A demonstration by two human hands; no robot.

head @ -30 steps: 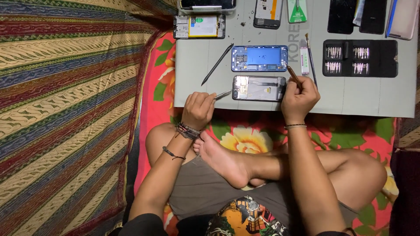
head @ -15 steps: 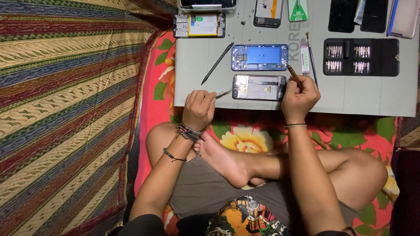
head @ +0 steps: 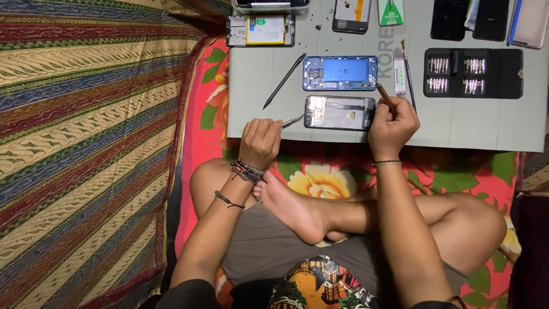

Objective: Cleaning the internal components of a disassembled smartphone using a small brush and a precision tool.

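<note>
Seated cross-legged on the floral cloth (head: 200,131), you work at the grey mat (head: 474,129) with both hands closed on tools. Your left hand (head: 260,143) grips metal tweezers (head: 291,121), their tips just short of the near end of the opened silver phone (head: 339,112). Your right hand (head: 392,121) is clenched around a thin brown-handled tool (head: 383,93), its tip angled up past the phone's far end.

Over the last second almost nothing has shifted: both hands sit in the same places, the tweezers point the same way, and the silver phone lies where it lay, between your two hands. That steadiness reads as fine, careful work on the open phone rather than a change of tool or part.

Just beyond your hands lies the blue phone frame (head: 340,72); a dark spudger (head: 283,80) slants beyond your left hand. A small brush (head: 407,74) and a black bit case (head: 473,72) lie beyond your right.
</note>
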